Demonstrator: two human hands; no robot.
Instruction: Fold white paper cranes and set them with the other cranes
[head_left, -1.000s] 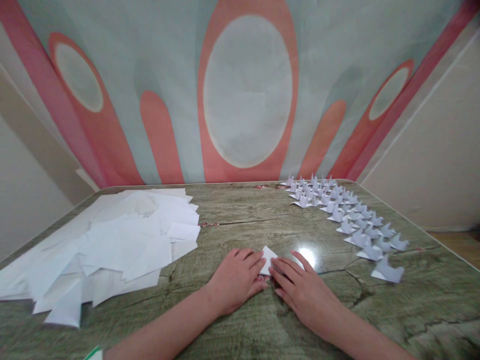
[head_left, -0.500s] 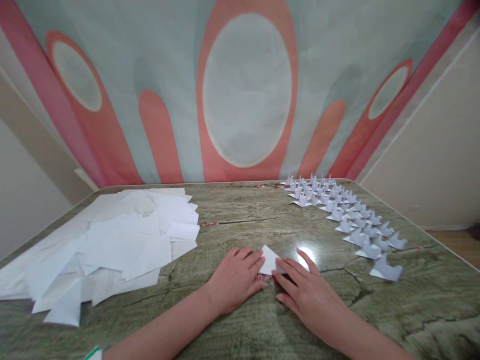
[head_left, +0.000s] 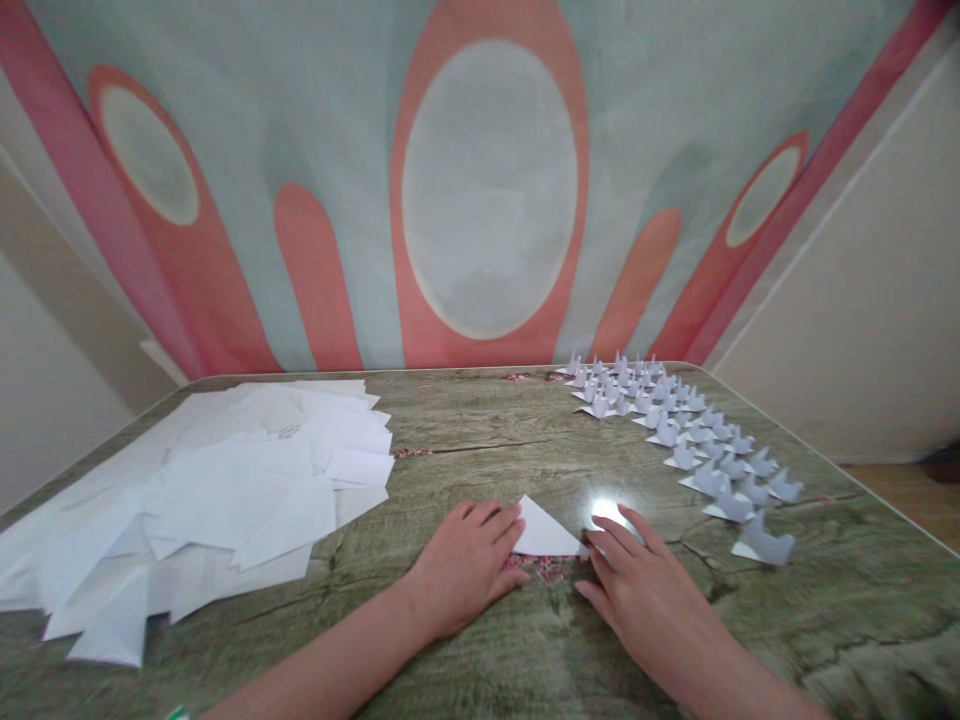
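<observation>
As a folded triangle of white paper (head_left: 546, 533) lies flat on the near, middle part of the table (head_left: 465, 420), the left hand (head_left: 466, 562) spreads its fingers over the left end, pressing down rather than pinching. The right hand (head_left: 649, 590) has loose, slightly bent fingers at the right corner, clutching nothing; whether they touch the tip, I can't tell from here. To crease it well, I'd say, pin the left side firmly, line up the edges, and run a fingertip along the fold with even pressure, right out to the corner. One corner points away from us, towards the wall (head_left: 491, 190), and a sharper one points at the right hand; the left end is hidden. Its long axis runs left to right, along the straight near edge, just beside a pinkish mark (head_left: 551, 572) on the table. Farther out, a heap of white sheets (head_left: 255, 490) spreads over the left side, while rows of small paper birds (head_left: 707, 478) stand along the right, well apart from the triangle.
</observation>
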